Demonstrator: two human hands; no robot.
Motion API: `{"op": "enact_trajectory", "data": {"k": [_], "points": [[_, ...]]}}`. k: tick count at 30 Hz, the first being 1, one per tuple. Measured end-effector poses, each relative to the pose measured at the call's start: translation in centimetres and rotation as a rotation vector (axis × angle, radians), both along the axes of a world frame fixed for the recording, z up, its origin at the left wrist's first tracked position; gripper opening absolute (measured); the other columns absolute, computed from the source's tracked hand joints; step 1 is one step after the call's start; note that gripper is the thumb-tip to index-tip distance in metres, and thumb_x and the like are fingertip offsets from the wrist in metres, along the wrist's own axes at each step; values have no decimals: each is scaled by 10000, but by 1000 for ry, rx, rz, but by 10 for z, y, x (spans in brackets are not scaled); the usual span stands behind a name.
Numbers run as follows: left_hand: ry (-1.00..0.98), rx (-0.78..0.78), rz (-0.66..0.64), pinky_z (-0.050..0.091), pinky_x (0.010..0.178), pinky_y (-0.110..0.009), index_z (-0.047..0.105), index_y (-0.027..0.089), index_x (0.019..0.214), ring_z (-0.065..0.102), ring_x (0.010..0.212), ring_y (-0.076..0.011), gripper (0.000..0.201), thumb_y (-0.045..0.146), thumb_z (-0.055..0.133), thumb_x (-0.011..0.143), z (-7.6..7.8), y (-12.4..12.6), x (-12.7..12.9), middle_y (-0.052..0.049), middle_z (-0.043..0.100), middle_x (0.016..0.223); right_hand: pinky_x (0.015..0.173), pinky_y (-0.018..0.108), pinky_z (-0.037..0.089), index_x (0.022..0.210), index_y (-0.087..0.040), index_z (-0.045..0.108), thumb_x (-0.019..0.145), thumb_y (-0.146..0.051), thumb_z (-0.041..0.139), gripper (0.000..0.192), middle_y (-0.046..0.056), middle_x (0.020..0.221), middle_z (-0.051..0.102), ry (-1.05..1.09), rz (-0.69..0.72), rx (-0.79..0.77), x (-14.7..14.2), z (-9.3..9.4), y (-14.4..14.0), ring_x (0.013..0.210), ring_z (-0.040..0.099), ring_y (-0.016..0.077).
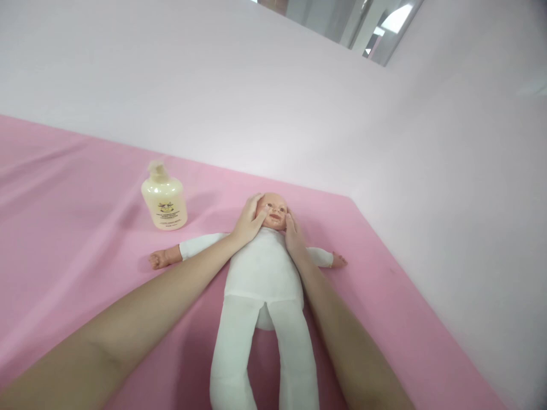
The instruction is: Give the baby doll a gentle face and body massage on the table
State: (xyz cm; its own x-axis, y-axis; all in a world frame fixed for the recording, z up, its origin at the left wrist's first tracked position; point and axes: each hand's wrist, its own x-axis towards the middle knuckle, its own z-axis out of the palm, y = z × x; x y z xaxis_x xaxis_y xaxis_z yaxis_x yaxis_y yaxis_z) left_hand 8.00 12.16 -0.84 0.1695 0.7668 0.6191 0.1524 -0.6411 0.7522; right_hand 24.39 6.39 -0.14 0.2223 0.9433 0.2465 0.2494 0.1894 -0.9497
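Observation:
A baby doll (265, 265) in a white cloth body lies on its back, legs toward me and arms spread to both sides. Its bald head is held between my two hands. My left hand (248, 223) cups the left side of the head, thumb on the cheek and fingers running up along the side. On the other side, my right hand (294, 232) lies against the other cheek with its fingers pointing up. Parts of the fingers of both hands are hidden behind or beside the head.
A cream pump bottle (164, 199) with a printed cartoon label stands left of the doll's head. Pink cloth (85, 216) with some wrinkles covers the table, its far edge meeting a white wall (192, 85). A window or opening (333, 23) shows at the top.

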Motion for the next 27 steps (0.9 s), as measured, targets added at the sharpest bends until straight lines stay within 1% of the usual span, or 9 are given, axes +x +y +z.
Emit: {"op": "enact_trajectory", "data": {"k": [6, 11, 15, 17, 20, 24, 27], "points": [[4, -4, 4, 303, 1271, -491, 441, 232, 1451, 445, 1457, -255, 536, 553, 442, 1022, 1, 0, 0, -142, 491, 1518, 1295, 539, 299, 1538, -340, 467, 931, -701, 462, 706, -9, 1569, 534, 14, -15, -42, -5, 12, -7, 1550, 370, 255], [7, 3, 6, 304, 1271, -486, 439, 225, 1455, 446, 1456, -253, 549, 565, 438, 1022, 1, 0, 0, -145, 492, 1517, 1280, 526, 330, 1547, -334, 450, 923, -704, 481, 726, -3, 1603, 492, 9, -6, -38, -5, 11, -7, 1538, 391, 255], [11, 2, 5, 304, 1270, -483, 436, 227, 1456, 446, 1454, -252, 542, 555, 437, 1025, 0, 1, 0, -142, 492, 1516, 1249, 507, 387, 1569, -298, 414, 901, -715, 522, 795, 31, 1625, 461, 55, -2, -55, -5, 10, -7, 1491, 465, 265], [10, 4, 5, 304, 1269, -481, 436, 221, 1454, 446, 1451, -254, 541, 549, 442, 1024, 0, 1, 0, -147, 493, 1512, 1269, 481, 358, 1562, -275, 425, 901, -710, 531, 798, 43, 1629, 456, 32, 4, -41, -5, 11, -7, 1499, 454, 253], [5, 7, 2, 302, 1270, -479, 434, 218, 1454, 442, 1455, -255, 538, 542, 442, 1024, 0, 1, 0, -151, 489, 1515, 1300, 455, 295, 1557, -280, 430, 895, -693, 558, 791, 36, 1644, 435, -23, 1, -36, -5, 13, -8, 1534, 400, 230], [13, 3, 4, 307, 1268, -480, 434, 235, 1453, 439, 1461, -252, 529, 549, 433, 1026, 0, 0, 0, -141, 487, 1518, 1302, 451, 290, 1582, -284, 386, 867, -688, 601, 849, 39, 1662, 403, -26, -7, -70, -5, 14, -9, 1541, 389, 233], [8, 10, 7, 308, 1267, -478, 439, 223, 1451, 446, 1453, -255, 541, 556, 435, 1024, 1, 0, 0, -149, 491, 1512, 1314, 458, 257, 1587, -287, 380, 881, -700, 572, 840, 36, 1673, 382, -41, -17, -73, -5, 13, -9, 1561, 350, 232]]}}
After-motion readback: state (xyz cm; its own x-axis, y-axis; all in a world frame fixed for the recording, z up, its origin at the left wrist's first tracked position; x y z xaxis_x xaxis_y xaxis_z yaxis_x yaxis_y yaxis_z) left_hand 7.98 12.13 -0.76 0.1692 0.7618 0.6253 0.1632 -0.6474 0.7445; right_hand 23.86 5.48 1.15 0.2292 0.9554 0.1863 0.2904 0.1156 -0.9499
